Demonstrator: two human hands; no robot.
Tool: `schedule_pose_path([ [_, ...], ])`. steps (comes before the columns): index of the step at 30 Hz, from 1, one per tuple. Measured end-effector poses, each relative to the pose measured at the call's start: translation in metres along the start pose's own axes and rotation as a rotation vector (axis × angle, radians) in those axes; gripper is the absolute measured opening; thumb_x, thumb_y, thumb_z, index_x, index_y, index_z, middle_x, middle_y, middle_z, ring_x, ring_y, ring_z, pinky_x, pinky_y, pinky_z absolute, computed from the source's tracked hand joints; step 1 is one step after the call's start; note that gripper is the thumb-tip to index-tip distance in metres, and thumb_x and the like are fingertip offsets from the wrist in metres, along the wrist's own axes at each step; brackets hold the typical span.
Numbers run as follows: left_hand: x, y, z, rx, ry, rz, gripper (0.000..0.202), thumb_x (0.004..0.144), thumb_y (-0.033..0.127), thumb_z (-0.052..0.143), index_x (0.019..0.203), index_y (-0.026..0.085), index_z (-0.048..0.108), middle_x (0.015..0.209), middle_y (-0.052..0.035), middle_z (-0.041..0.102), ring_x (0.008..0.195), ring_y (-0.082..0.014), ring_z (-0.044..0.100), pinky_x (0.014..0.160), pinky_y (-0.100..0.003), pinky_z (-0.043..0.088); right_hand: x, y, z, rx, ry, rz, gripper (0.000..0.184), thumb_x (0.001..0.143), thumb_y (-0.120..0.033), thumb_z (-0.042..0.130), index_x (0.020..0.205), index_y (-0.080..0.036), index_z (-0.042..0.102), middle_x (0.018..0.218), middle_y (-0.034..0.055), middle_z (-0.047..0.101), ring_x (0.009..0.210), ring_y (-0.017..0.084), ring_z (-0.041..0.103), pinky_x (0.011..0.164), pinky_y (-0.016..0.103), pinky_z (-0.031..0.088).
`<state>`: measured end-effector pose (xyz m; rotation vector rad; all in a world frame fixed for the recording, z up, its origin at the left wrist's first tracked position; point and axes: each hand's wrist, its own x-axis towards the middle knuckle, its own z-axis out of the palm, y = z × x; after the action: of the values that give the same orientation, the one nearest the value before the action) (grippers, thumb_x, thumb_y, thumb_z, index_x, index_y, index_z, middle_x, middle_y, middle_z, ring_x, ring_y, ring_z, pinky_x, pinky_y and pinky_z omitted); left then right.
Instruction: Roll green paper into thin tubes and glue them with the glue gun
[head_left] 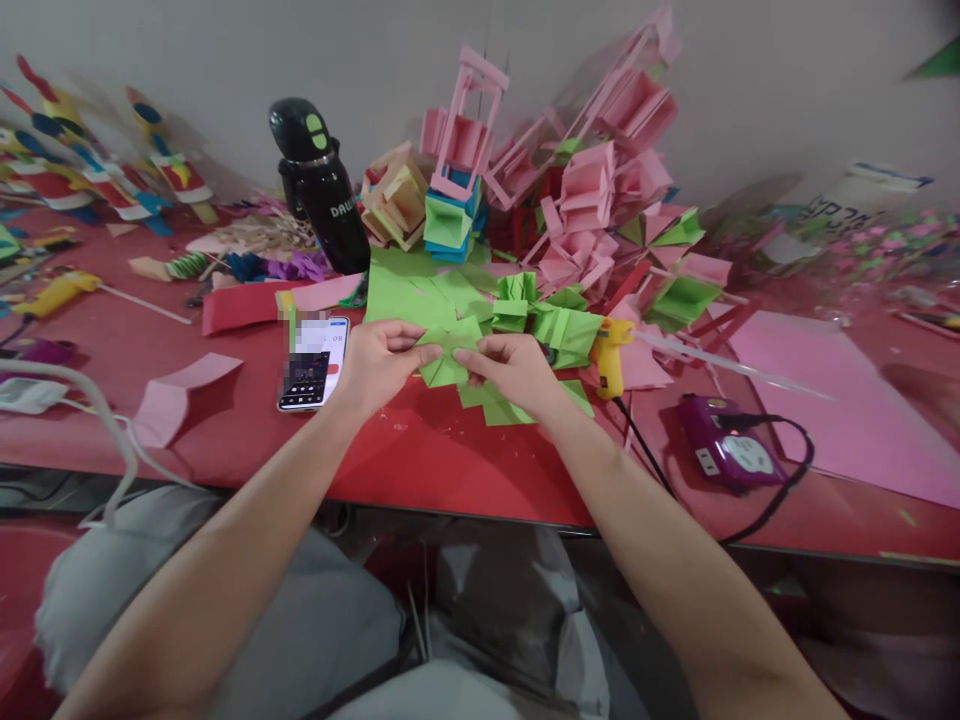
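Observation:
My left hand [379, 358] and my right hand [511, 366] meet over the red table [420, 450], both pinching a folded piece of green paper [448, 355]. The fingers of each hand close on its edges from either side. More flat green paper pieces [499, 405] lie under and just behind my right hand. Several folded green shapes [551, 325] sit right behind the held piece.
A phone [315, 365] lies left of my left hand. A yellow glue gun [611, 355] and a purple power strip [724, 450] sit to the right. A black bottle [319, 185], a pile of pink paper lanterns [592, 180] and a pink sheet [840, 400] lie behind.

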<state>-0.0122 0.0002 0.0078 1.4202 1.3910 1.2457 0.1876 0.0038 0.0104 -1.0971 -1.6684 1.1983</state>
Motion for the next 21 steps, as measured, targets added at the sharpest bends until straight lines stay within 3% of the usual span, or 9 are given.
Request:
schedule_pose_path([
  [12,0.0061,-0.0044,-0.0051,-0.061,-0.029,-0.042,0.046,0.058,0.038,0.091,0.094,0.015,0.074,0.083,-0.0066,0.076,0.078,-0.0214,0.070,0.071,-0.033,0.056,0.0033,0.0066,-0.0015,0.048,-0.063,-0.020,0.047,0.078,-0.062,0.070,0.066,-0.017,0.066,0.060,0.0029,0.065,0.056,0.012,0.059,0.059,0.026,0.050],
  [16,0.0067,-0.0041,-0.0048,-0.095,-0.066,-0.019,0.033,0.069,0.044,0.083,0.086,0.016,0.075,0.081,-0.0049,0.074,0.075,-0.0181,0.067,0.071,-0.030,0.053,0.0033,0.0092,-0.0009,0.016,-0.055,-0.037,0.047,0.080,-0.061,0.068,0.066,-0.017,0.065,0.060,0.0026,0.064,0.056,0.011,0.057,0.058,0.026,0.049],
  [21,0.0049,-0.0051,-0.0031,0.020,0.029,0.072,0.026,0.079,0.042,0.074,0.079,0.017,0.072,0.072,-0.0026,0.070,0.067,-0.0151,0.060,0.061,-0.026,0.045,0.0041,0.0088,0.0010,0.080,-0.063,-0.012,0.046,0.080,-0.060,0.069,0.066,-0.016,0.066,0.061,0.0030,0.065,0.056,0.011,0.059,0.059,0.027,0.051],
])
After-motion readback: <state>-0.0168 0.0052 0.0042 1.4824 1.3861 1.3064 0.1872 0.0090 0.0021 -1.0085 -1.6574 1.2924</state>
